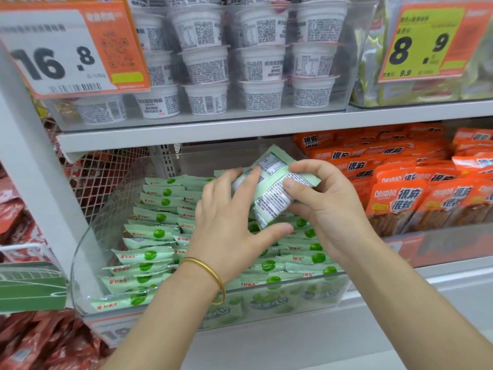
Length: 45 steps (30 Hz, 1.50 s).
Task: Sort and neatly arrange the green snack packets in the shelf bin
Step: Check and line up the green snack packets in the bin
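Since they are small sealed film sachets, held packets (269,190): probably light and soft, a little puffed, with a slick wrapper that could slide out of a loose stack. They do not look fragile, though a hard squeeze might crush the contents. Whether there are two or more I cannot tell.
Where to take hold: across the flat faces or by the crimped end seams, pressing from both sides so nothing slips free.
Left hand (229,222): fingers laid over the bundle's left side and top, thumb curled beneath its lower edge. A gold bangle (210,271) sits on the wrist.
Right hand (328,209): thumb pressed on the printed back, fingers curled round the right edge from behind.
Where the held packets are: pinched between both hands, tilted, small-print side facing the camera, raised above the middle of the shelf bin (80,263).
Shelf bin: clear plastic, on the lower shelf, directly beneath the hands.
Green snack packets (149,255) in the bin: overlapping rows, logo side up. The left rows look tidy; those under the hands are partly hidden.
Neighbours: orange packets (400,198) just right of the bin, white cups (205,65) on the shelf above.
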{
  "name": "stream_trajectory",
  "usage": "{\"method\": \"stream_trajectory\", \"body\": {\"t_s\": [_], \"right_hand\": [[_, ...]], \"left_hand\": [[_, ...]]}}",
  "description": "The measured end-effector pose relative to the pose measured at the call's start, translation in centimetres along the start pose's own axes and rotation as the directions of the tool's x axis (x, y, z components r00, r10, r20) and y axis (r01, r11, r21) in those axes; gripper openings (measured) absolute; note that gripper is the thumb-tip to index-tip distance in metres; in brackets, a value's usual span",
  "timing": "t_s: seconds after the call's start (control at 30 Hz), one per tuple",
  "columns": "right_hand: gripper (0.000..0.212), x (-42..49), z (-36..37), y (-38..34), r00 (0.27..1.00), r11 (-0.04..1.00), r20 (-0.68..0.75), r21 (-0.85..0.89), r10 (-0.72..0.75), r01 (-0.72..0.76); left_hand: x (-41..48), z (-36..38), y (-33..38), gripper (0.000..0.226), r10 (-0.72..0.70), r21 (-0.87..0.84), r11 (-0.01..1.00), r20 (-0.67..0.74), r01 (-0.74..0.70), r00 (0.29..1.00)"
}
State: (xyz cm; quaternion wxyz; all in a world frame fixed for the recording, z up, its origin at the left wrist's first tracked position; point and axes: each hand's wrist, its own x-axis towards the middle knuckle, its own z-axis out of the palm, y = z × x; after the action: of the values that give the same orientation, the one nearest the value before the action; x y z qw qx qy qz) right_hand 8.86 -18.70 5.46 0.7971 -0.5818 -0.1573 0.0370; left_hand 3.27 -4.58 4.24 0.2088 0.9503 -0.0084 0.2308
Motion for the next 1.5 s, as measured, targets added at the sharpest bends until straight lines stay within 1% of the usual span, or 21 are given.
{"method": "stream_trajectory", "body": {"t_s": [0.07,0.2,0.3,0.43,0.5,0.57,0.63,0.67,0.73,0.77,0.8,0.87,0.97,1.1,1.17,1.23,1.3,1.33,1.4,1.43,1.5], "right_hand": [[0.019,0.0,0.1,-0.1,1.0,1.0,0.016,0.014,0.016,-0.016],[0.016,-0.1,0.1,-0.2,0.998,0.998,0.049,0.051,0.045,-0.048],[0.015,0.0,-0.1,-0.2,0.998,0.998,0.048,0.034,0.045,-0.046],[0.015,0.0,-0.3,-0.2,0.998,0.999,0.038,0.011,0.044,-0.044],[0.014,-0.1,-0.4,-0.2,0.998,0.999,0.034,0.002,0.043,-0.043],[0.012,-0.2,-0.4,-0.4,0.999,0.999,0.035,-0.018,0.035,-0.035],[0.012,-0.3,-0.3,-0.4,0.999,0.997,0.027,-0.075,0.021,-0.019],[0.018,-0.4,-0.3,-0.5,1.0,0.994,0.012,-0.107,0.012,-0.01],[0.031,-0.4,-0.4,-0.6,0.999,0.981,-0.035,-0.191,-0.03,0.022],[0.032,-0.3,-0.5,-0.7,0.996,0.963,-0.049,-0.263,-0.075,0.06],[0.027,-0.3,-0.6,-0.9,0.99,0.933,-0.044,-0.342,-0.136,0.113],[0.017,-0.4,-0.8,-1.3,0.971,0.862,0.028,-0.455,-0.236,0.223],[0.027,-0.4,-1.1,-1.4,0.958,0.792,0.161,-0.54,-0.237,0.286],[0.039,-0.6,-1.4,-1.4,0.938,0.701,0.262,-0.624,-0.227,0.344],[0.039,-0.7,-1.5,-1.4,0.927,0.636,0.307,-0.676,-0.215,0.372],[0.034,-0.9,-1.4,-1.0,0.918,0.579,0.299,-0.712,-0.261,0.397],[0.031,-1.2,-1.6,-0.6,0.893,0.502,0.241,-0.757,-0.381,0.418],[0.03,-1.2,-1.7,-0.5,0.867,0.437,0.216,-0.793,-0.45,0.424],[0.029,-1.0,-2.1,-0.4,0.813,0.319,0.184,-0.855,-0.553,0.41],[0.028,-0.8,-2.2,-0.5,0.797,0.275,0.174,-0.878,-0.578,0.391],[0.027,-0.1,-2.2,-0.3,0.784,0.193,0.179,-0.915,-0.594,0.355]], "left_hand": [[0.1,0.1,0.0,0.099,0.005,0.049,0.999,0.007,-0.006,1.0],[0.2,0.3,-0.1,0.08,0.034,-0.004,0.999,-0.098,-0.035,0.995],[0.3,0.5,-0.3,0.07,0.035,-0.027,0.999,-0.153,-0.039,0.988],[0.3,0.7,-0.6,0.066,0.087,0.088,0.994,-0.25,-0.067,0.964],[0.5,0.6,-0.7,0.06,0.123,0.125,0.988,-0.282,-0.09,0.952],[0.6,0.4,-0.7,0.051,0.171,0.09,0.984,-0.295,-0.15,0.94],[0.6,0.3,-0.8,0.04,0.194,0.048,0.981,-0.284,-0.188,0.939],[0.6,0.3,-0.8,0.036,0.181,0.021,0.983,-0.271,-0.182,0.945],[0.6,0.0,-0.7,0.031,0.107,-0.056,0.991,-0.25,-0.125,0.962],[0.6,-0.2,-0.7,0.03,0.072,-0.101,0.99,-0.243,-0.099,0.967],[0.6,-0.4,-0.7,0.029,0.051,-0.15,0.985,-0.237,-0.088,0.97],[0.8,-0.7,-0.7,0.025,0.046,-0.245,0.965,-0.21,-0.098,0.977],[0.8,-0.9,-0.7,0.025,0.077,-0.337,0.934,-0.14,-0.121,0.987],[1.0,-0.9,-1.3,0.024,0.09,-0.42,0.901,-0.065,-0.109,0.994],[1.2,-0.9,-1.4,0.023,0.087,-0.459,0.882,-0.054,-0.102,0.995],[1.4,-0.7,-1.3,0.026,0.097,-0.476,0.872,-0.058,-0.113,0.994],[1.8,-0.3,-1.2,0.033,0.058,-0.449,0.89,-0.069,-0.083,0.996],[2.1,-0.1,-1.4,0.037,0.013,-0.398,0.916,-0.077,-0.043,0.997],[2.9,0.3,-1.9,0.042,-0.084,-0.242,0.968,-0.067,0.065,0.994],[3.4,0.6,-2.3,0.043,-0.113,-0.168,0.98,-0.037,0.106,0.993],[4.1,1.4,-2.5,0.045,-0.119,-0.039,0.992,0.073,0.122,0.99]]}}
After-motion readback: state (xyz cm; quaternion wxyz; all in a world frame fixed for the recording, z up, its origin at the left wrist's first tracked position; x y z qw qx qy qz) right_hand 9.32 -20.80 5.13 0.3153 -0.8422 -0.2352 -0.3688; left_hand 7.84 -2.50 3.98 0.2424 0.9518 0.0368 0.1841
